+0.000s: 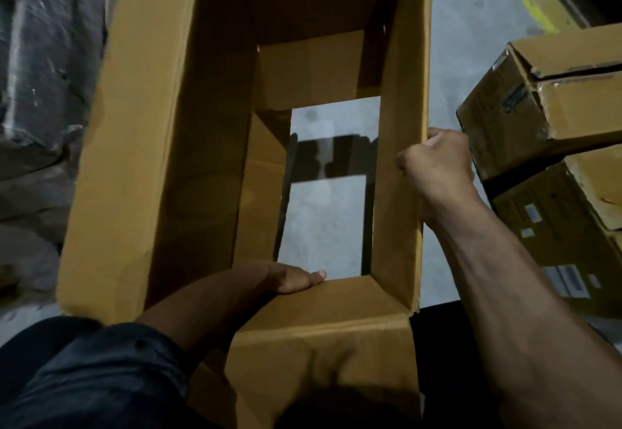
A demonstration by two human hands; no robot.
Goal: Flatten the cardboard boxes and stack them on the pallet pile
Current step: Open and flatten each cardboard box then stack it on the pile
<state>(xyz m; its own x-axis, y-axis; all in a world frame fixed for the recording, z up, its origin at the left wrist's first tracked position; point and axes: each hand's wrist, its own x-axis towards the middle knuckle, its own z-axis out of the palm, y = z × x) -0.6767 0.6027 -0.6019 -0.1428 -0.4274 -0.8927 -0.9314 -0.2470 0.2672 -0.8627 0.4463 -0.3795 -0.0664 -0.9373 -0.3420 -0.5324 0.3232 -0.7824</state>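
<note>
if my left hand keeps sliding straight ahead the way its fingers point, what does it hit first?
Probably the box's right wall. The left hand lies on the near edge of the open cardboard box, fingers pointing right across the opening; nothing shows between them and that wall, though depth is unclear.

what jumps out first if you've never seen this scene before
A big open box fills the middle, both ends open so the grey floor shows through it. The right hand grips its right wall, and the left hand lies flat on the near edge. Taped boxes are stacked at right.
</note>
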